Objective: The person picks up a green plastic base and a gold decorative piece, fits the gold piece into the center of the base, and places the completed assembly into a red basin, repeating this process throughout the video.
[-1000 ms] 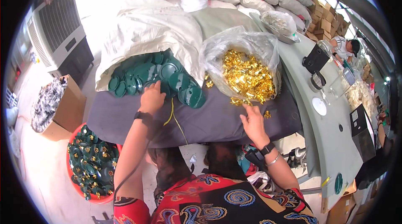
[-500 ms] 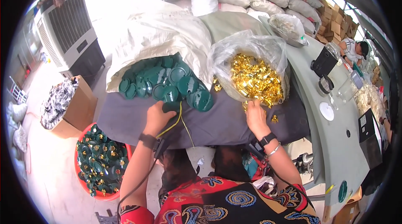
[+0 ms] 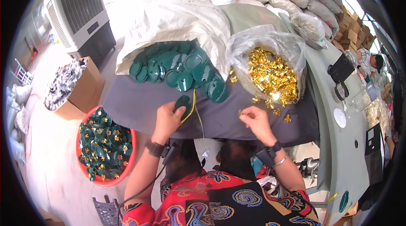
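My left hand [image 3: 167, 120] is closed on a round dark green plastic disc [image 3: 182, 104], held up over the dark cloth. In my right hand [image 3: 256, 121], thumb and fingertips pinch a small gold piece [image 3: 240, 113], mostly hidden by the fingers. Beyond the left hand, a heap of green discs [image 3: 171, 61] spills from the mouth of a white woven sack [image 3: 169, 19]. Shiny gold pieces [image 3: 272, 72] fill a clear plastic bag [image 3: 242, 48] beyond my right hand. A few loose gold pieces [image 3: 277, 112] lie on the cloth near the bag.
A red basin [image 3: 133, 152] of green discs with gold pieces attached stands on the floor at left. Near it are a cardboard box [image 3: 89, 88] and an air cooler [image 3: 80, 14]. A grey-green table [image 3: 344, 158] curves along the right. A person [image 3: 368, 63] sits far right.
My right hand has drawn back from the gold pieces with one pinched in its fingers. My left hand has lifted a green disc away from the heap. The view has shifted slightly.
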{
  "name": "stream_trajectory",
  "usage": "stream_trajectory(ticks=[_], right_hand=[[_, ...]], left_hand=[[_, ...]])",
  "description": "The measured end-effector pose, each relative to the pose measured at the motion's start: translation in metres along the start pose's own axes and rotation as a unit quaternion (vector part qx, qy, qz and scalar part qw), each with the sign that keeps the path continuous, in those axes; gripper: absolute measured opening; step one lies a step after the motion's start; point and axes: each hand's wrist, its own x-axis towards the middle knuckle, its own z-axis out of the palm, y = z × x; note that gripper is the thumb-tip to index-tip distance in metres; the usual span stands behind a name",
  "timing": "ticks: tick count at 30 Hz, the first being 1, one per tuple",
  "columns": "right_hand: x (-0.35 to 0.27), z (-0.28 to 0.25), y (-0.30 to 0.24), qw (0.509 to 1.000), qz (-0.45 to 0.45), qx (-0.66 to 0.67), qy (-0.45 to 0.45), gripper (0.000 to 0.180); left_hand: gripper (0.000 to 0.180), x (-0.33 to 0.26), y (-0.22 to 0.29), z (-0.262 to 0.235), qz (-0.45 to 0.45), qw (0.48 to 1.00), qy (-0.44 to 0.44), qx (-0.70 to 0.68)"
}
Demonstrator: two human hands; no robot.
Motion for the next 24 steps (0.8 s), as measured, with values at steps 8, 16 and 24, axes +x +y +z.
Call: stream_trajectory(ticks=[8, 16, 24], right_hand=[[-0.006, 0.015, -0.018, 0.833, -0.245, -0.490, -0.082, 0.007], [-0.006, 0.021, -0.042, 0.937, -0.187, -0.246, -0.161, 0.014], [-0.035, 0.059, -0.059, 0.966, -0.030, 0.137, -0.217, 0.023]], left_hand=[[0.015, -0.014, 0.006, 0.016, -0.013, 0.998, -0.033, -0.056], [0.018, -0.034, 0.025, 0.018, -0.117, 0.982, -0.067, -0.129], [0.016, -0.070, 0.053, 0.045, -0.057, 0.971, -0.141, -0.187]])
